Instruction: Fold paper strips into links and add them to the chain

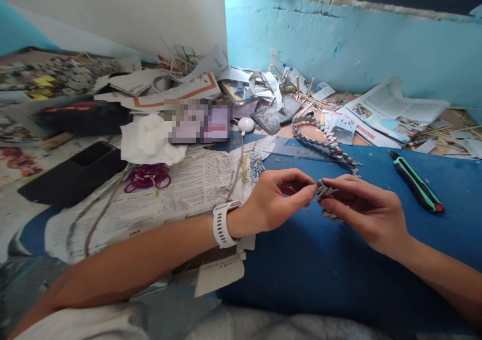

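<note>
A short grey zigzag length of folded-paper chain is pinched between the thumb and fingers of my right hand. At its upper end, the thumb and fingertips of my left hand close on the tip of the chain. Behind the hands, a longer folded-paper chain curves over the blue mat and passes out of sight behind my right hand. Whether the two lengths are joined is hidden. A white watch is on my left wrist.
A black and green utility knife lies to the right. Newspaper covers the left side, bearing purple string, crumpled tissue and a black case. A clear ruler lies behind the hands. Paper scraps and thin sticks line the wall.
</note>
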